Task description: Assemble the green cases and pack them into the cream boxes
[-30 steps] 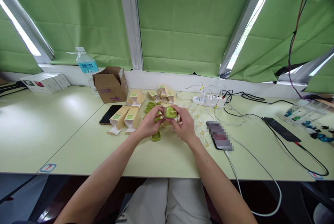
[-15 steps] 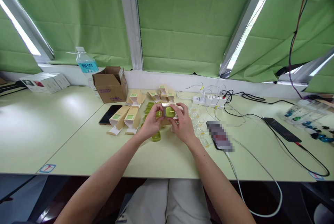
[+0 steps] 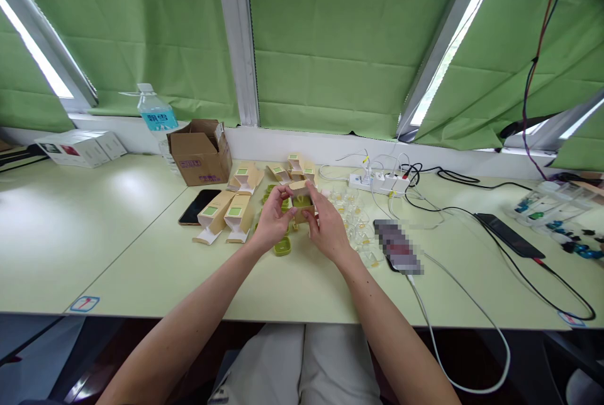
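Blinds of green cloth hang behind the pale tabletop, on which a brown cardboard box stands towards the back left, just beside a water bottle. A white power strip lies at the back right. Near the middle, the left hand and right hand face each other, their fingers clamped on opposite sides of a small carton between them; whether it touches the surface below, I cannot tell. A phone with a blurred screen lies right of the right hand. Other pale yellow cartons lie left of and beyond the hands, their flaps open. In the held carton's open end, a green piece shows. Clear plastic pieces gather beside the right hand; small green trays lie around the left hand, one of them nearer the wearer.
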{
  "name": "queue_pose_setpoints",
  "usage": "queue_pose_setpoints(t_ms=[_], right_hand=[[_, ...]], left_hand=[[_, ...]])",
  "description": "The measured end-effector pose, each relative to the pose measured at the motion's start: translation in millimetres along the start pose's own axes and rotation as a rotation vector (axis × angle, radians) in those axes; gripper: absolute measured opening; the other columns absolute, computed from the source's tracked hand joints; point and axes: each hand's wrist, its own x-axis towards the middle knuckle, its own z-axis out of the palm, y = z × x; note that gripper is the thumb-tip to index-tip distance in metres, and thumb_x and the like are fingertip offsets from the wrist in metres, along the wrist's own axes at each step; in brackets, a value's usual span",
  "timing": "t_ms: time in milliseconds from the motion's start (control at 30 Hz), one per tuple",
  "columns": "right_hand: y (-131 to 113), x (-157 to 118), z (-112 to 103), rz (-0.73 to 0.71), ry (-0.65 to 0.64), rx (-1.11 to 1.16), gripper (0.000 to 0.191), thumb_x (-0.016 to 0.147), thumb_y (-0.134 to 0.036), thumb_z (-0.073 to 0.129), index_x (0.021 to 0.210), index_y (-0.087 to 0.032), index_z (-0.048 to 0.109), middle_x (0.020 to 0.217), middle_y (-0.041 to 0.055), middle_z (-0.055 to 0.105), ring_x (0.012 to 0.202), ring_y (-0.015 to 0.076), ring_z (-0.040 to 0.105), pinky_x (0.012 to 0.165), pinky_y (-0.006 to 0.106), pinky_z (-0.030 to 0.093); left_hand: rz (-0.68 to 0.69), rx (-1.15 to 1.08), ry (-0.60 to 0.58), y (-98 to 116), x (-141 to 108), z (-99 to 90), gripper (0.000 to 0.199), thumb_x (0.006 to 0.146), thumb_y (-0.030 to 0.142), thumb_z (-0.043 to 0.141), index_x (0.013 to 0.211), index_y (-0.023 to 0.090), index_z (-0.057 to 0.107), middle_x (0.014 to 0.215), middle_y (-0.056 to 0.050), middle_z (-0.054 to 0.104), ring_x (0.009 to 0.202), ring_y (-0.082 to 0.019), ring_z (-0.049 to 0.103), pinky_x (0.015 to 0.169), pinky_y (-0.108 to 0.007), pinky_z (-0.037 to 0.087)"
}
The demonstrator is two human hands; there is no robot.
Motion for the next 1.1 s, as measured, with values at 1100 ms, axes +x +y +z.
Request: queue_pose_setpoints(t_ms=[1100], right_hand=[[9,0,3,0.174,0.013,0.472,0.030,0.098,-0.039,0.071,0.127,-0.030,0.069,0.135,0.0097,0.069,0.121,0.0260,0.069,0.079,0.034,0.067]], left_hand=[[-0.309,-0.220,-0.010,19,-2,-0.1,0.044,0.090,0.046,0.083,0.124,0.028,0.064,0.113,-0.004,0.073,0.096,-0.020,0.069,0.071,-0.027,0.053]])
